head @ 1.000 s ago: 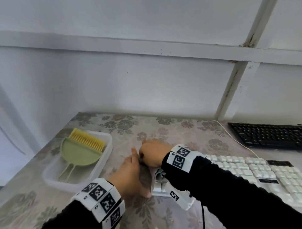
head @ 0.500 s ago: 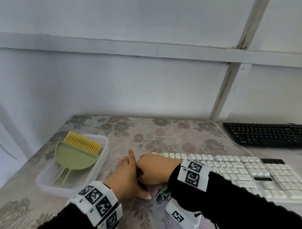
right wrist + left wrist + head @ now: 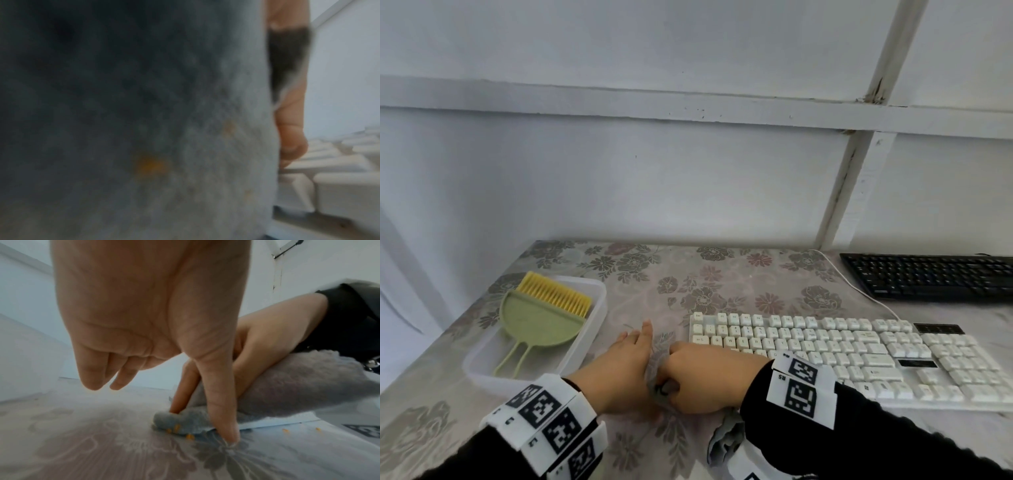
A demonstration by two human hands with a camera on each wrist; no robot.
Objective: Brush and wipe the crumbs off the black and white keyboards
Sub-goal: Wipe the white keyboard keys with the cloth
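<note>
right hand [image 3: 705, 377] grips fuzzy grey cloth [image 3: 287, 386] by white keyboard [image 3: 859, 356] | left hand [image 3: 616, 366] flat, fingers straight, on floral table [image 3: 722, 274] | orange crumbs [image 3: 176, 428] on cloth

Letters such as Q, W and E are showing on the white keyboard [image 3: 842, 356]; "RS" is showing on the right wrist band [image 3: 803, 387] touching its near edge.

Grey cloth [image 3: 287, 386]; orange crumbs [image 3: 190, 436] — floral tablecloth [image 3: 722, 274].

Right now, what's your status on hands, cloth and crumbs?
Right hand grips cloth at white keyboard's left end. Left hand open, edge-on against the table beside it. Orange crumbs on cloth and table. Brush in tub, clear.
</note>
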